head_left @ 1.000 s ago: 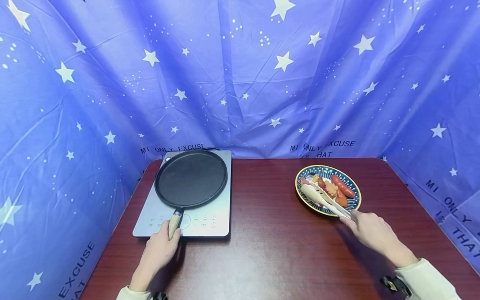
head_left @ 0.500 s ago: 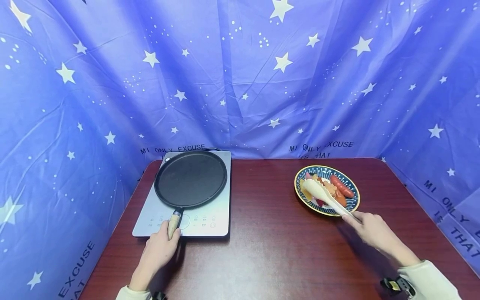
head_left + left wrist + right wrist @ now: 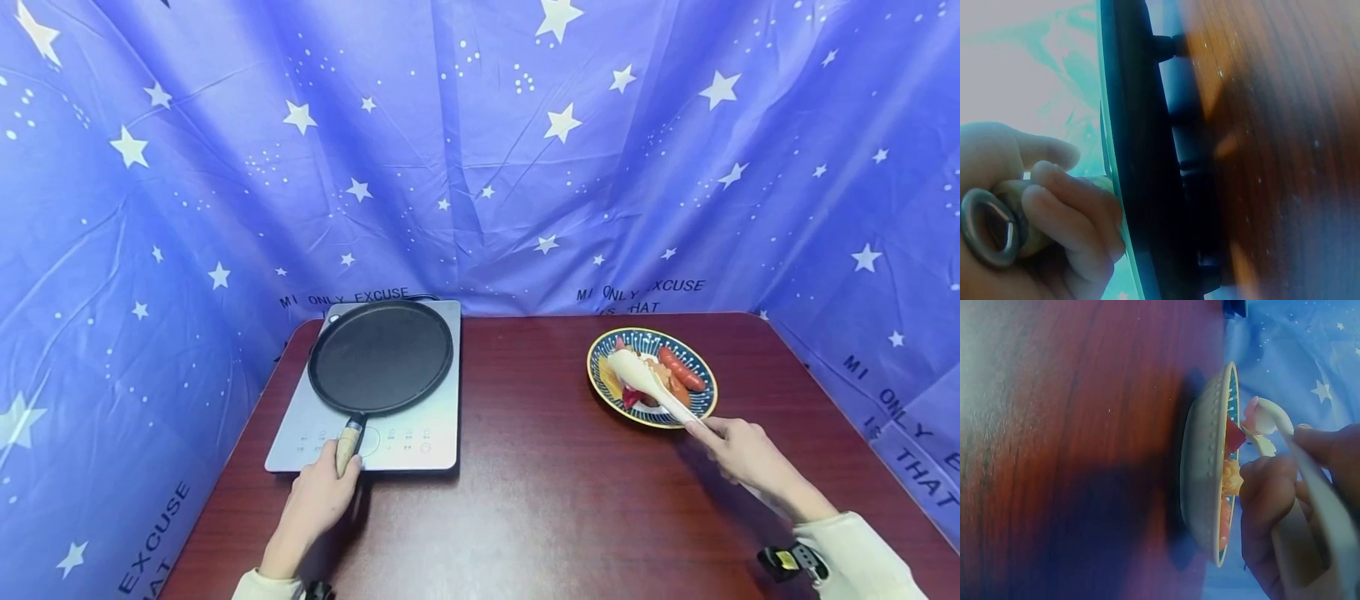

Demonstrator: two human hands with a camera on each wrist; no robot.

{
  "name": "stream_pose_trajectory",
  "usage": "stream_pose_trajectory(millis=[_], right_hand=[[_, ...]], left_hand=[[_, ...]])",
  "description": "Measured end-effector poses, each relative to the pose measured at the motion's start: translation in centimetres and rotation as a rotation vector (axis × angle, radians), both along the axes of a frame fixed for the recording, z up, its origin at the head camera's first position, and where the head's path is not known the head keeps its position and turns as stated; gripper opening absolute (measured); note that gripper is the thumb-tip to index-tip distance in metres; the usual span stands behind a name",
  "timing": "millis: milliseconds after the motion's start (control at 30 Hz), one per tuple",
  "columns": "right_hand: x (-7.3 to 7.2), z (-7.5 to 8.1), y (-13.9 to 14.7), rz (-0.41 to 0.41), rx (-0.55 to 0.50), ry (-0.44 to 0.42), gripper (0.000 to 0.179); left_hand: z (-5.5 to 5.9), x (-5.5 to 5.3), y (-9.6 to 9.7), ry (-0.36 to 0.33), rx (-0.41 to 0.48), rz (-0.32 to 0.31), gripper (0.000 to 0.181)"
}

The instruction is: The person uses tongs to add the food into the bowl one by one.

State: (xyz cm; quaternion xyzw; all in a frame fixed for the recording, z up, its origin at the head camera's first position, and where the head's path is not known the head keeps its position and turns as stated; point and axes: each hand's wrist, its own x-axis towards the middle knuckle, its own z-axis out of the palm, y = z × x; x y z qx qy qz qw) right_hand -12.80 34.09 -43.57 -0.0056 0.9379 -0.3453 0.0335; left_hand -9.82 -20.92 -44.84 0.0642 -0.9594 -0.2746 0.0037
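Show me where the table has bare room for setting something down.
The widest bare patch of dark red wooden table lies between the silver rectangular cooktop and the round blue-patterned plate; a smaller one, right of the plate. Crowded: the cooktop, bearing the round black pan the left grip holds; the plate, where the right grip holds white tongs over food.

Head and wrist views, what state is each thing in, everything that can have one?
Frying pan, resting on the cooktop, nothing in it.
Cooktop, under the pan; on or off, cannot tell.
Left hand, gripping the pan handle.
Right hand, gripping the tongs.
Tongs, over the plate, seemingly pinching a pink piece.
Plate, right side up, holding food.
Red sausage, lying on the plate.
Curtain, hanging in folds.
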Motion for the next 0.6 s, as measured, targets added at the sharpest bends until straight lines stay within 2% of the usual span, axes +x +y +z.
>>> stream_pose_trajectory(millis=[233, 500, 600], right_hand=[[-0.42, -0.06, 0.52, -0.028, -0.088, -0.072, 0.049], [-0.40, 0.17, 0.71, -0.025, -0.307, -0.150, 0.053], [-0.45, 0.41, 0.53, -0.011, -0.334, -0.149, 0.053]], left_hand=[[0.01, -0.02, 0.02, -0.004, 0.003, 0.001, 0.043], [-0.16, -0.01, 0.02, 0.003, 0.003, -0.002, 0.040], [-0.20, -0.03, 0.00, 0.009, 0.005, -0.003, 0.040]])
